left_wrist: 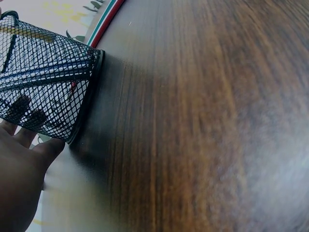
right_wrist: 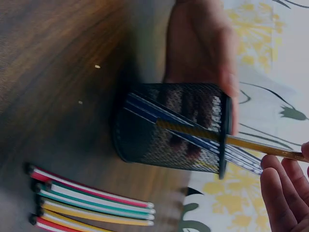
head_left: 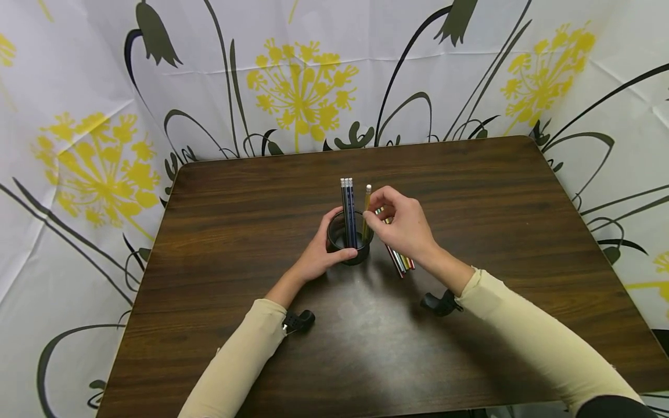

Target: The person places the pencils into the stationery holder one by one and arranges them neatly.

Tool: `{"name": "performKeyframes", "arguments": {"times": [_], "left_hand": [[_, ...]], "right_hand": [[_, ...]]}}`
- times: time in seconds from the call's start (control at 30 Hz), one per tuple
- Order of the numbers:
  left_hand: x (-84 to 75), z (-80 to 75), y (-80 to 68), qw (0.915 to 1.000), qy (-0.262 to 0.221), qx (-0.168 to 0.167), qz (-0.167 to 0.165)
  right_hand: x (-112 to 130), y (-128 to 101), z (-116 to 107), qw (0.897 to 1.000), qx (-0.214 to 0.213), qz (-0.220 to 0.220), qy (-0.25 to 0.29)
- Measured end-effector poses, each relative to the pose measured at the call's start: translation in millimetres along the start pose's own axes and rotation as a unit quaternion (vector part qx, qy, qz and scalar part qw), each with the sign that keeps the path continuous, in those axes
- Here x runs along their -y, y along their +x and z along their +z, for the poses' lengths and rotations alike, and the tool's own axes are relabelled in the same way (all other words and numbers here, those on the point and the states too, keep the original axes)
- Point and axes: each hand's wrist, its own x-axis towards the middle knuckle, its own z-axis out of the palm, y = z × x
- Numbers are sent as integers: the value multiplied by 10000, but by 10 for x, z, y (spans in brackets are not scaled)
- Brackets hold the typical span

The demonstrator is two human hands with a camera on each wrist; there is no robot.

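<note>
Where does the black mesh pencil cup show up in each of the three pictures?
Head view: the mesh cup stands mid-table, gripped by the left hand, blue pencils upright inside.
Left wrist view: the cup fills the upper left corner, above the hand.
Right wrist view: the cup lies across the centre, above the striped pencils.
Shared landmark: the dark wooden table.

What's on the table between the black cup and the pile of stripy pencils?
Nothing. In the right wrist view, only bare brown table shows between the mesh cup and the striped pencils; they lie apart.
</note>
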Motion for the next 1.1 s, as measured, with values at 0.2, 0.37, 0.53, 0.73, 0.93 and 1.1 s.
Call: {"name": "performKeyframes", "arguments": {"times": [0.2,0.37,0.53,0.73,0.93,1.1], "left_hand": [[0,5,5,10000,-3,22,25],[-147,14,-15,9999,-100,104,5],[-319,23,-49,9998,-100,146,14],[-349,25,-52,9999,-34,145,0],[-345,17,-51,9999,-42,137,4],[-351,17,-51,9998,-59,163,-38]], "right_hand": [[-67,-34,93,9998,97,48,-142],[-131,-48,148,9996,114,133,-227],[-169,-50,170,9992,135,181,-315],[-186,-29,186,9989,157,225,-386],[-192,26,224,9982,109,311,-498],[-185,66,266,9966,57,516,-637]]}}
